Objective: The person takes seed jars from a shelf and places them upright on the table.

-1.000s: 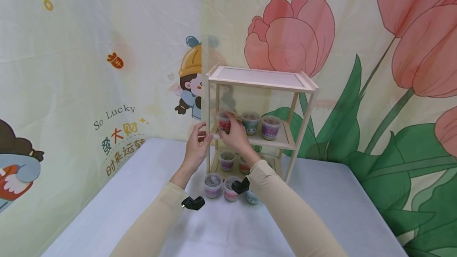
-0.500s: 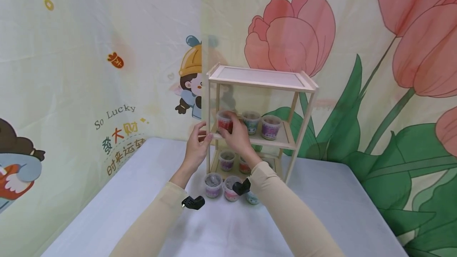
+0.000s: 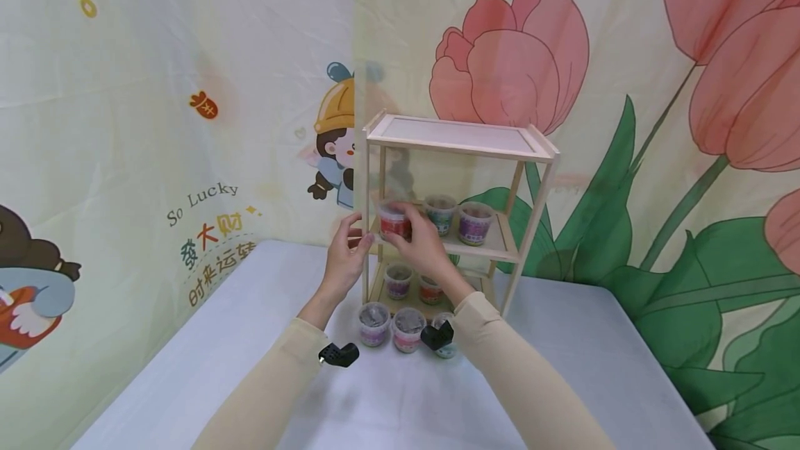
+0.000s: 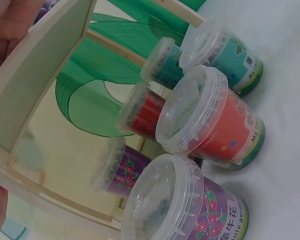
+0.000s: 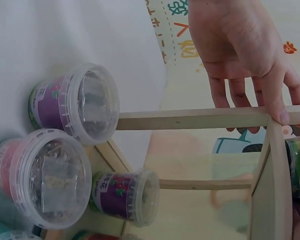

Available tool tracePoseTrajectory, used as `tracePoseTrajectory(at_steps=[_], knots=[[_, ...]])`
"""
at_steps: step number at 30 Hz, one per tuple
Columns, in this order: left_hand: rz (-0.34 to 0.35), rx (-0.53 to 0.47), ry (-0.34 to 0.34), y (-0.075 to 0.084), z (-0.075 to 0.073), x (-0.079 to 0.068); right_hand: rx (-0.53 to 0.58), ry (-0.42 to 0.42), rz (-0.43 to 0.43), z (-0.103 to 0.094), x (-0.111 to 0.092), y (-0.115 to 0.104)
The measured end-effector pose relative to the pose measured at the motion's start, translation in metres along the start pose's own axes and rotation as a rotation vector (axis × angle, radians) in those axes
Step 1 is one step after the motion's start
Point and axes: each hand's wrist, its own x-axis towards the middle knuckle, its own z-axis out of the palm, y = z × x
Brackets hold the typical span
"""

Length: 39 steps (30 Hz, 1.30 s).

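Note:
On the middle tier of a small wooden shelf rack (image 3: 455, 136), my right hand (image 3: 428, 245) holds a red plastic tub (image 3: 391, 221) with a clear lid, at the left end. My left hand (image 3: 344, 255) grips the rack's left front post; in the right wrist view its thumb lies on the corner and the fingers reach past the post. A teal tub (image 3: 440, 214) and a purple tub (image 3: 475, 224) stand right of the red one. In the right wrist view the held tub (image 5: 296, 167) shows only at the edge.
Below stand a purple tub (image 3: 398, 282) and a red tub (image 3: 430, 292), with a teal one (image 4: 165, 65) seen from the left wrist. In front, on the white table (image 3: 250, 367), are purple (image 3: 373, 325), pink-red (image 3: 407, 330) and teal (image 4: 235, 62) tubs. A printed cloth hangs behind.
My right hand has drawn the red tub slightly forward and down, toward the front edge of the middle tier. The left hand stays on the post.

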Motion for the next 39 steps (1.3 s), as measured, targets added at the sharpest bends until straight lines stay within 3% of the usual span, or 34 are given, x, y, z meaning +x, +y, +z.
tracePoseTrajectory(at_steps=[19, 39], knots=[[-0.002, 0.009, -0.003, 0.001, 0.0, -0.001, -0.073, 0.025, -0.072, -0.021, -0.03, 0.005], [-0.005, 0.013, -0.001, 0.001, 0.0, 0.001, -0.092, 0.044, -0.077, -0.063, -0.061, 0.021]])
